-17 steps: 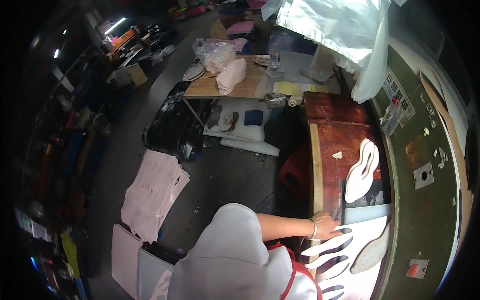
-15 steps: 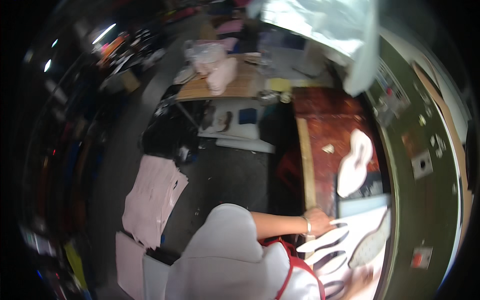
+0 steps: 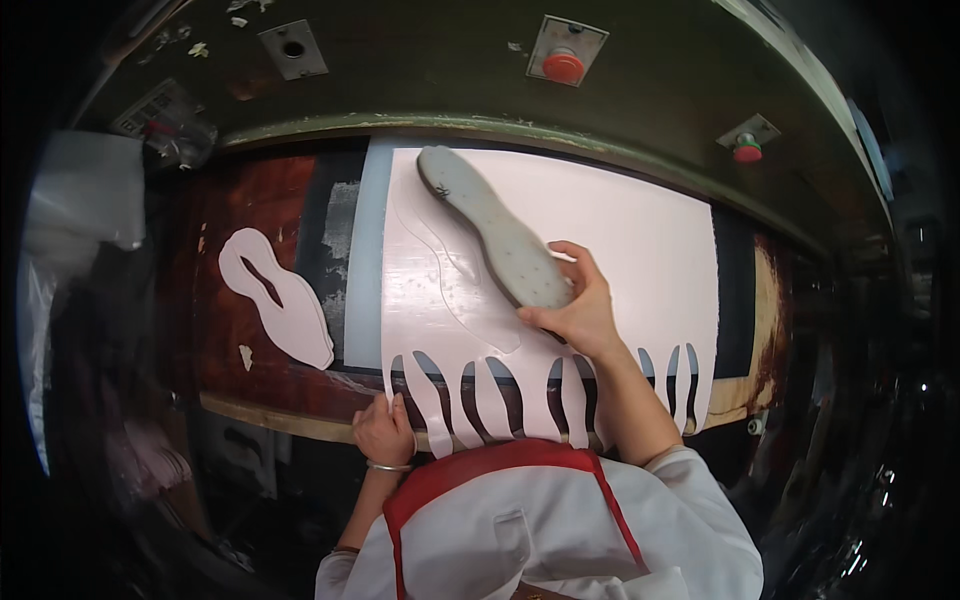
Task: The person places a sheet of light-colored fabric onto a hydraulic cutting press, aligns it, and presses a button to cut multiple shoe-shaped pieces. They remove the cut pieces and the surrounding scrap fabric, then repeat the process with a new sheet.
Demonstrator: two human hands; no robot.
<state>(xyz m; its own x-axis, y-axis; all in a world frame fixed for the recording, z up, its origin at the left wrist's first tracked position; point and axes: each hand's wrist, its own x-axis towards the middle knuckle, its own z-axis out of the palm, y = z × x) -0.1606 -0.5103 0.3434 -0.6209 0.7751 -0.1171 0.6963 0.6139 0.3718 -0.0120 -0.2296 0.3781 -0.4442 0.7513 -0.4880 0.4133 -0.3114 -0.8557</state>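
Note:
My right hand (image 3: 582,306) grips the near end of a pale grey-green, sole-shaped cutting die (image 3: 497,232), thumb on one side and fingers on the other. The die slants over a pale pink sheet (image 3: 620,240); whether it touches the sheet I cannot tell. Left of it, a sole-shaped outline (image 3: 440,270) marks the sheet. Along the near edge, the sheet is cut into curved strips with gaps between them. My left hand (image 3: 384,430) is closed at the sheet's near left corner, pinching the outermost strip.
Cut pale pink insoles (image 3: 280,300) lie stacked on the red-brown table (image 3: 220,340) at left. A blue-grey board (image 3: 366,260) shows under the sheet. Beyond it runs a green machine beam (image 3: 420,80) with a red button (image 3: 563,67) and another button (image 3: 747,148).
My view has swung right, from the room and side tables to the sheet and green beam. The right hand, blurred beside the die before, now grips it. My left hand stays at the sheet's corner.

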